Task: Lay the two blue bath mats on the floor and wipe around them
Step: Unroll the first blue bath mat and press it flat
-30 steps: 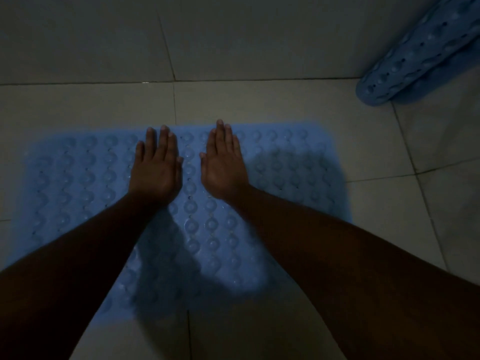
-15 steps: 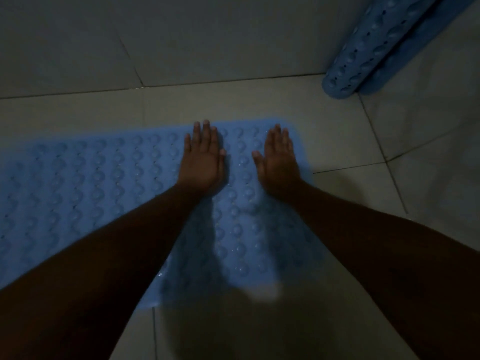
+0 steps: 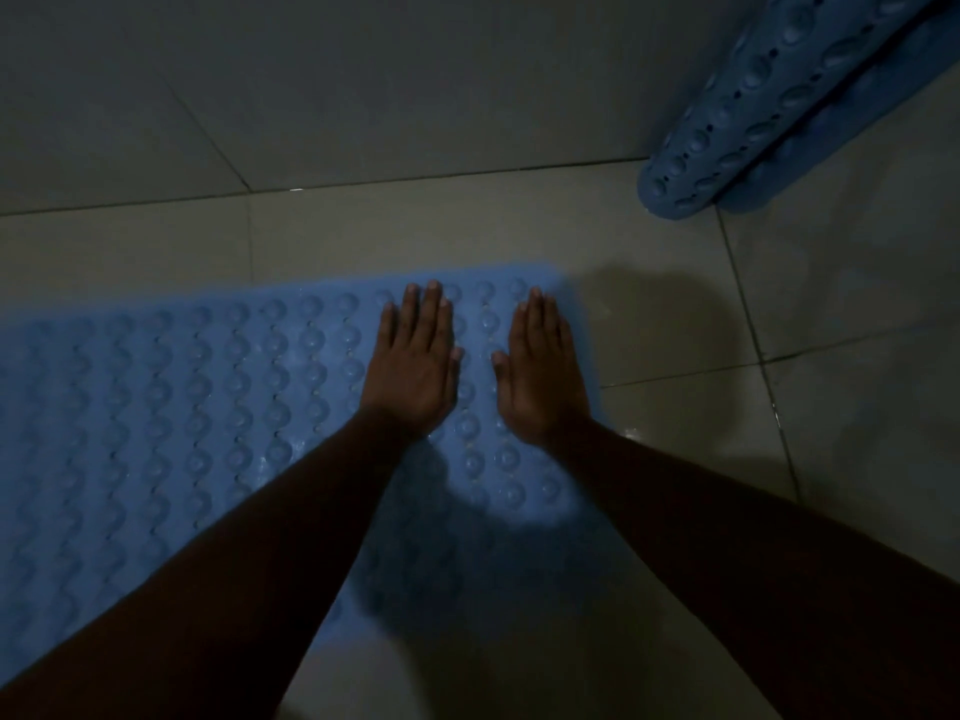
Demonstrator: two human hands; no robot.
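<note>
One blue bath mat (image 3: 197,407) with rows of round bumps lies flat on the tiled floor, running off the left edge. My left hand (image 3: 415,366) and my right hand (image 3: 543,371) rest palm down on its far right end, fingers straight and close together, holding nothing. My right hand sits at the mat's right edge. The second blue bath mat (image 3: 769,106) leans folded against the wall at the upper right, its lower end touching the floor.
Pale floor tiles (image 3: 675,330) with dark grout lines lie to the right of the flat mat and look wet and shiny. A tiled wall (image 3: 363,85) rises behind the mat. The light is dim and my arms cast shadows.
Both hands have slid rightwards along the flat mat, from its middle to its right end. The view has shifted with them, so the leaning mat appears closer.
</note>
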